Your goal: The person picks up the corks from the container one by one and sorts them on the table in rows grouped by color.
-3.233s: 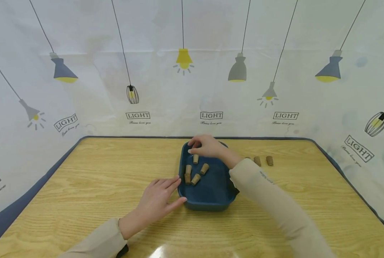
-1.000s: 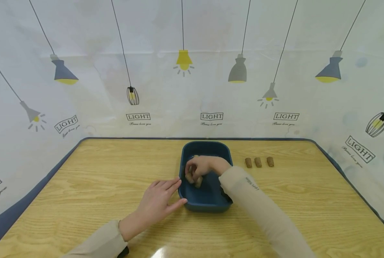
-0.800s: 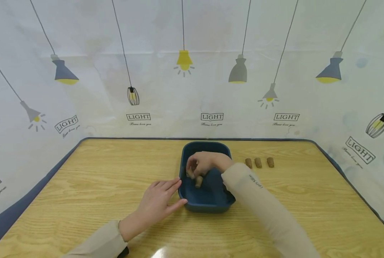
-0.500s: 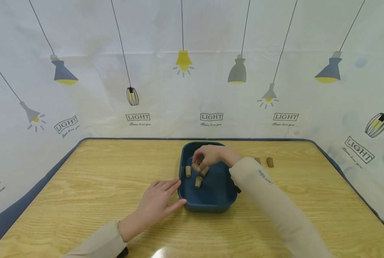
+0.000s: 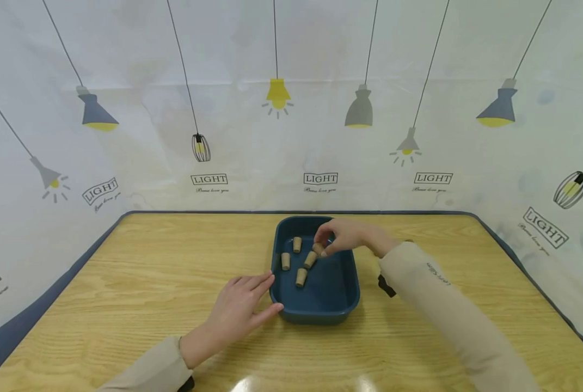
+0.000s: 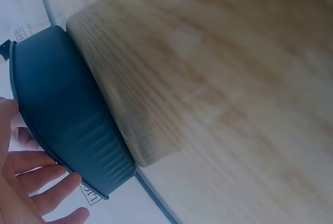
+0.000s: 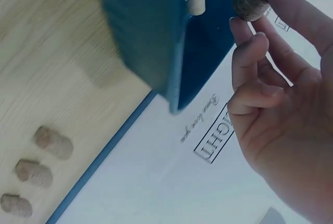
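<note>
Here the wooden table (image 5: 139,261) is carrying a deep blue tray (image 5: 323,296) near its far edge. The left hand (image 5: 239,302) is resting against the tray's left rim, fingers nearly straight and gripping nothing. The right hand (image 5: 345,234) is hanging over the tray, pinching one cork (image 7: 251,1) between thumb and fingertips. Four other corks (image 5: 301,277) are lying inside; three loose corks (image 7: 34,173) are lying on the table, right of it. A slipping pinch on that rounded side could be sending the cork rolling into its neighbours.
</note>
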`<state>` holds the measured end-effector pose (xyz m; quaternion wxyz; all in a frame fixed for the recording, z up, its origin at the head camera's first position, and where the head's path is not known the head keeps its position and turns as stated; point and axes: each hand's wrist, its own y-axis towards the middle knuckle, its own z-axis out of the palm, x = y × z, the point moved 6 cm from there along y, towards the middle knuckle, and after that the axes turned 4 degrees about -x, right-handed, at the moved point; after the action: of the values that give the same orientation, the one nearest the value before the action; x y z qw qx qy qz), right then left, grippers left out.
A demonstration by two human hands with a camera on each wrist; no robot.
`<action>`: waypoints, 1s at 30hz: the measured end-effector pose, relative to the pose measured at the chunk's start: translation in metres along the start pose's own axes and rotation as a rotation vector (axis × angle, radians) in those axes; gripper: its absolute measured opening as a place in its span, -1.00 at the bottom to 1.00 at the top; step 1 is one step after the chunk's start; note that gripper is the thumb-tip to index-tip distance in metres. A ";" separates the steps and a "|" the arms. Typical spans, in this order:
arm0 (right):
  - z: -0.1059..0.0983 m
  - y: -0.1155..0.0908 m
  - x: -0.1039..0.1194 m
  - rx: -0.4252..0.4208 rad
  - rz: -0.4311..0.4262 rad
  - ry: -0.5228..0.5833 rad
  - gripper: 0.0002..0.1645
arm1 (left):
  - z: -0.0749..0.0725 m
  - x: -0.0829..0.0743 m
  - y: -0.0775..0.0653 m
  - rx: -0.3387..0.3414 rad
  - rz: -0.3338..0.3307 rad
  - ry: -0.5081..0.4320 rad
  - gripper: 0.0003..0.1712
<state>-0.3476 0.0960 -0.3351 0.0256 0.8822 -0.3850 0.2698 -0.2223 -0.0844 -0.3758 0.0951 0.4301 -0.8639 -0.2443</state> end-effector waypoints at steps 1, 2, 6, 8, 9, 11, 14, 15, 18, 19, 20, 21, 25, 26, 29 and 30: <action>-0.001 -0.002 -0.002 -0.005 -0.004 0.001 -0.62 | 0.000 0.000 0.000 -0.004 0.002 0.000 -0.30; -0.002 -0.005 -0.004 -0.009 -0.012 0.003 -0.62 | 0.000 0.000 0.000 -0.005 0.004 0.002 -0.30; -0.006 -0.015 -0.012 -0.028 -0.004 0.024 -0.61 | 0.000 0.000 0.000 -0.007 0.009 0.006 -0.29; -0.009 -0.021 -0.017 -0.043 0.003 0.027 -0.61 | 0.000 0.000 0.000 -0.006 0.008 0.005 -0.30; -0.010 -0.024 -0.019 -0.053 0.011 0.034 -0.61 | -0.001 0.000 0.000 -0.006 0.007 0.006 -0.30; -0.014 -0.030 -0.024 -0.070 0.020 0.037 -0.61 | -0.001 0.000 0.000 -0.007 0.006 0.008 -0.30; -0.018 -0.039 -0.032 -0.091 0.044 0.060 -0.61 | -0.001 0.000 0.000 -0.005 0.008 0.010 -0.30; -0.019 -0.043 -0.035 -0.100 0.052 0.067 -0.61 | -0.001 0.000 0.000 -0.004 0.009 0.012 -0.30; -0.024 -0.052 -0.044 -0.127 0.058 0.050 -0.60 | -0.001 0.000 0.000 0.002 0.010 0.013 -0.29; -0.025 -0.055 -0.048 -0.138 0.062 0.044 -0.59 | -0.001 0.000 0.000 0.004 0.010 0.015 -0.29; -0.026 -0.059 -0.051 -0.147 0.064 0.040 -0.59 | -0.001 0.000 0.000 0.005 0.009 0.014 -0.29; -0.028 -0.062 -0.054 -0.155 0.061 0.040 -0.59 | -0.001 0.000 0.000 0.005 0.008 0.014 -0.29; -0.030 -0.076 -0.065 -0.173 0.084 0.082 -0.61 | -0.001 0.000 0.000 0.008 0.008 0.012 -0.29; -0.031 -0.080 -0.067 -0.178 0.082 0.088 -0.62 | -0.001 0.000 0.000 0.008 0.009 0.011 -0.29; -0.033 -0.091 -0.073 -0.202 0.082 0.096 -0.63 | -0.001 0.000 0.000 0.011 0.011 0.015 -0.29; -0.033 -0.094 -0.075 -0.213 0.079 0.099 -0.63 | -0.001 0.000 0.000 0.012 0.011 0.016 -0.29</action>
<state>-0.3393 0.2207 -0.3285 0.1275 0.8442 -0.4442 0.2715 -0.2220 -0.0843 -0.3746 0.1008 0.4276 -0.8669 -0.2354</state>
